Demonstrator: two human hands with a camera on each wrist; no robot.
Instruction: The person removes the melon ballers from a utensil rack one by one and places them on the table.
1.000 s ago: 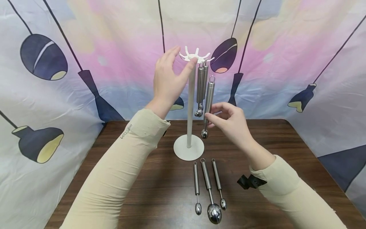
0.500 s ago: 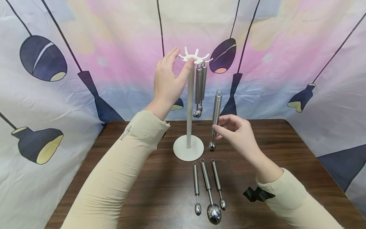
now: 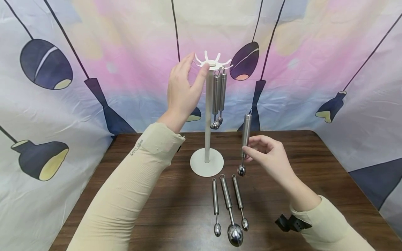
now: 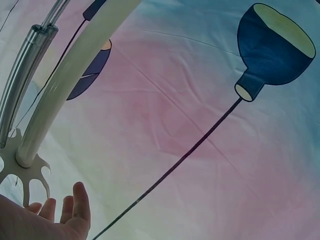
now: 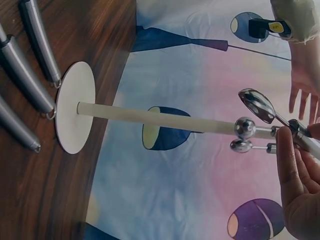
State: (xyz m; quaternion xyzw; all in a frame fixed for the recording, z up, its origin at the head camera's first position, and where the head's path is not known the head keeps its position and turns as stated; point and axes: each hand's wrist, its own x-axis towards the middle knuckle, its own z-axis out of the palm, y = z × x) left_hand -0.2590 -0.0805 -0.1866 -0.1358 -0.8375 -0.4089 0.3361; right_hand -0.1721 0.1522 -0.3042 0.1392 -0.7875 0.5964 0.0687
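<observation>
Pinching scoop [image 3: 246,130], stand [image 3: 207,139] near, utensils [image 3: 226,191] on table [image 3: 176,209]

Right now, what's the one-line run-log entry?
left hand: beside rack top | right hand: holds scoop, ring end up | hanging: two scoops | table: three scoops

We see that the right hand [image 3: 270,157] has gone down and off to the right, and the spoon [image 3: 246,130] it pinches went too. A second ago that spoon was up close beside the two hanging spoons [image 3: 216,94]; now we find a big gap between them. Its top ring has dropped to about where the hanging handles end. The white hooks [image 3: 213,64] have turned a little, so the hanging spoons look nearer the pole [image 3: 207,139]. We also see the left thumb [image 3: 202,75] has slid a bit left.
</observation>
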